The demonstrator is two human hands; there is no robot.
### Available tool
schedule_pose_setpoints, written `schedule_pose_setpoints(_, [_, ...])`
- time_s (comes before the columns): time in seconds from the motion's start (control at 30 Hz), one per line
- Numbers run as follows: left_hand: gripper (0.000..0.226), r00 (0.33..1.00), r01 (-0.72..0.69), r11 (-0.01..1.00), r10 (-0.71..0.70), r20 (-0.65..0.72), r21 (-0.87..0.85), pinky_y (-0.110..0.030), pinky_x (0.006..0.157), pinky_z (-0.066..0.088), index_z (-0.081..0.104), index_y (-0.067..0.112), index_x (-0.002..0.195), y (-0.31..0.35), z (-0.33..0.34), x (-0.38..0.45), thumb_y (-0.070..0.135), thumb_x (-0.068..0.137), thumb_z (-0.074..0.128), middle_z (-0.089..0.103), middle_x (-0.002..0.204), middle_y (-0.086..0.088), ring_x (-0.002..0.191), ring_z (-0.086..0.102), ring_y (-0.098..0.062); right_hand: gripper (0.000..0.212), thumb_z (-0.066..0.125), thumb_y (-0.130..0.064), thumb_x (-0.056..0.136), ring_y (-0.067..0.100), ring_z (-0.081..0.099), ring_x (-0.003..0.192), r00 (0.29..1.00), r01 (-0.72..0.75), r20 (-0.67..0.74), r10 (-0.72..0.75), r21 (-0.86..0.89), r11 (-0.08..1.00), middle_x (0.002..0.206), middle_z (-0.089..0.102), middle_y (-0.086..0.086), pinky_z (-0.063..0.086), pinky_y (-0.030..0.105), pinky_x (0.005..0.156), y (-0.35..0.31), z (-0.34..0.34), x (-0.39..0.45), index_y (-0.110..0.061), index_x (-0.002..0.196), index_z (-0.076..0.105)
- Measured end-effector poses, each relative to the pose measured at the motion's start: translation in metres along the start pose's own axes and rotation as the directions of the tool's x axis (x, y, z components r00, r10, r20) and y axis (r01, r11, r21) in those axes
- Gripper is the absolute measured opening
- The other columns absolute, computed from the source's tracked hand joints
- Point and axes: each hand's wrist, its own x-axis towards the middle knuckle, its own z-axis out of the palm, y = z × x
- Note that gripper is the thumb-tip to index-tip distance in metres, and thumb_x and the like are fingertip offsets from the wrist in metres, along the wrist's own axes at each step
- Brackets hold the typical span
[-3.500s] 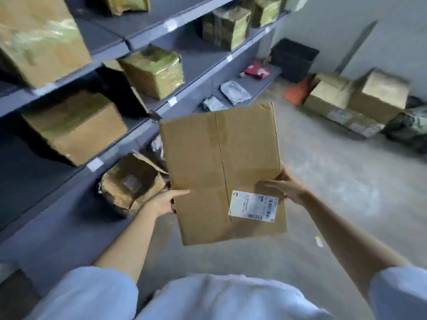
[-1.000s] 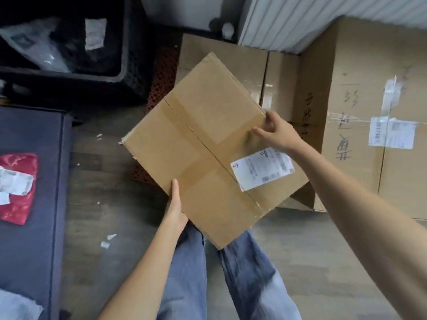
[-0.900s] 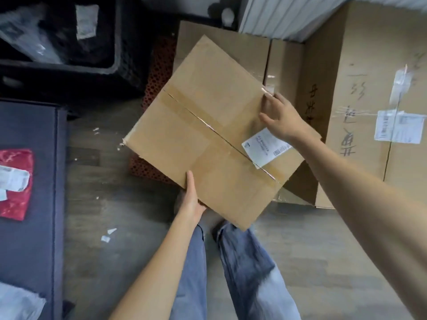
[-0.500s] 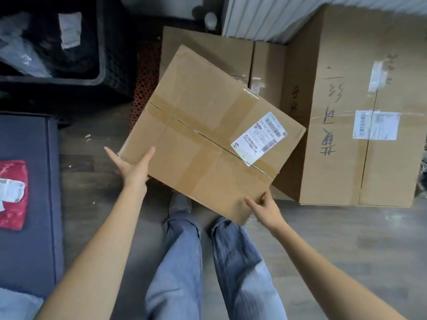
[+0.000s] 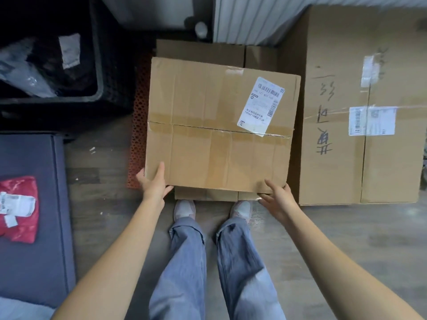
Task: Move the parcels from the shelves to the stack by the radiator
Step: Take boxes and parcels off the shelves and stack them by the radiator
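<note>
Parcel (image 5: 219, 132) flat on stack, hands at near corners.

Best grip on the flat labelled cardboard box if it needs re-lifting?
Take the flat brown cardboard box by its two near corners, from the person's side, as the left hand and right hand sit now. It lies flat; the tall carton blocks its right edge.

Soft, even indoor light falls on the brown taped cardboard parcel (image 5: 219, 130). Left of the grip, the black plastic crate (image 5: 57, 98) sinks into deep shadow. Clear tape glints faintly. Edges bow with wide-angle distortion; forearms near the lens look softened.
</note>
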Motion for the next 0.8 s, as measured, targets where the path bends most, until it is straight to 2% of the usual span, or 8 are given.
schedule_pose_setpoints(0.1, [0.052, 1.000, -0.009, 0.998, 0.010, 0.002, -0.062, -0.043, 0.089, 0.053, 0.032, 0.022, 0.136, 0.007, 0.016, 0.003, 0.023, 0.092, 0.058, 0.040, 0.141, -0.005, 0.124, 0.049, -0.027, 0.084, 0.053, -0.012, 0.094, 0.036, 0.037, 0.134, 0.998, 0.058, 0.001, -0.060, 0.277, 0.959, 0.154, 0.021, 0.016, 0.035, 0.041, 0.110, -0.029, 0.007, 0.000, -0.024, 0.149, -0.008])
schedule_pose_setpoints(0.17, [0.050, 0.998, -0.048, 0.994, 0.052, 0.042, -0.102, -0.039, 0.083, 0.055, 0.032, 0.022, 0.137, 0.019, 0.034, 0.009, 0.017, 0.093, 0.055, 0.040, 0.142, -0.005, 0.126, 0.048, -0.027, 0.072, 0.049, -0.013, 0.095, 0.033, 0.034, 0.137, 0.993, 0.089, 0.035, -0.109, 0.368, 0.925, 0.154, 0.022, 0.014, 0.034, 0.041, 0.109, -0.055, 0.012, 0.006, -0.018, 0.150, 0.003])
schedule_pose_setpoints(0.27, [0.057, 0.972, -0.164, 0.986, 0.168, 0.167, -0.034, -0.031, 0.080, 0.056, 0.024, 0.026, 0.144, 0.045, 0.066, 0.014, 0.010, 0.095, 0.049, 0.033, 0.148, -0.004, 0.126, 0.047, -0.029, 0.050, 0.038, -0.022, 0.099, 0.026, 0.032, 0.140, 0.979, 0.165, 0.061, -0.196, 0.337, 0.927, 0.155, 0.023, 0.009, 0.029, 0.040, 0.111, -0.093, 0.022, 0.014, -0.013, 0.147, 0.023])
schedule_pose_setpoints(0.37, [0.076, 0.956, -0.147, 0.988, 0.133, 0.261, 0.036, -0.041, 0.100, 0.048, 0.000, 0.033, 0.150, 0.070, 0.079, 0.018, 0.011, 0.096, 0.049, 0.019, 0.156, -0.008, 0.126, 0.048, -0.033, 0.052, 0.036, -0.030, 0.099, 0.024, 0.036, 0.137, 0.971, 0.200, 0.064, -0.229, 0.301, 0.932, 0.156, 0.022, 0.008, 0.028, 0.040, 0.111, -0.114, 0.035, 0.009, -0.016, 0.147, 0.022])
schedule_pose_setpoints(0.47, [0.079, 0.906, -0.203, 0.954, 0.097, 0.412, 0.222, -0.045, 0.105, 0.043, -0.015, 0.038, 0.146, 0.079, 0.055, 0.004, 0.018, 0.098, 0.045, 0.014, 0.158, -0.007, 0.130, 0.046, -0.030, 0.052, 0.035, -0.029, 0.100, 0.025, 0.038, 0.136, 0.969, 0.221, 0.070, -0.237, 0.180, 0.958, 0.154, 0.026, 0.005, 0.028, 0.039, 0.112, -0.099, 0.038, -0.008, -0.015, 0.148, 0.020])
schedule_pose_setpoints(0.57, [0.067, 0.894, -0.277, 0.858, 0.065, 0.444, 0.432, -0.041, 0.098, 0.044, -0.002, 0.042, 0.147, 0.077, 0.020, -0.030, 0.018, 0.100, 0.039, 0.026, 0.154, -0.004, 0.122, 0.052, -0.027, 0.056, 0.037, -0.031, 0.099, 0.027, 0.041, 0.134, 0.968, 0.230, 0.115, -0.223, -0.049, 0.972, 0.150, 0.035, 0.008, 0.033, 0.040, 0.107, -0.077, 0.040, -0.035, -0.015, 0.149, 0.019])
schedule_pose_setpoints(0.7, [0.051, 0.883, -0.293, 0.720, -0.049, 0.466, 0.630, -0.022, 0.061, 0.039, 0.025, 0.027, 0.148, 0.082, -0.029, -0.095, 0.017, 0.100, 0.038, 0.057, 0.100, 0.003, 0.073, 0.050, -0.009, 0.053, 0.044, -0.029, 0.098, 0.026, 0.045, 0.129, 0.918, 0.382, 0.238, -0.317, -0.317, 0.868, 0.143, 0.045, 0.011, 0.036, 0.041, 0.105, -0.073, 0.051, -0.115, -0.016, 0.146, 0.027])
schedule_pose_setpoints(0.8, [0.043, 0.888, -0.270, 0.711, -0.078, 0.454, 0.650, -0.033, 0.088, 0.045, 0.033, 0.017, 0.145, 0.106, -0.071, -0.168, 0.020, 0.102, 0.034, 0.058, 0.111, -0.002, 0.098, 0.056, -0.018, 0.051, 0.045, -0.035, 0.096, 0.025, 0.044, 0.130, 0.827, 0.545, 0.427, -0.366, -0.446, 0.710, 0.144, 0.043, 0.009, 0.035, 0.041, 0.110, -0.090, 0.059, -0.207, -0.017, 0.143, 0.034])
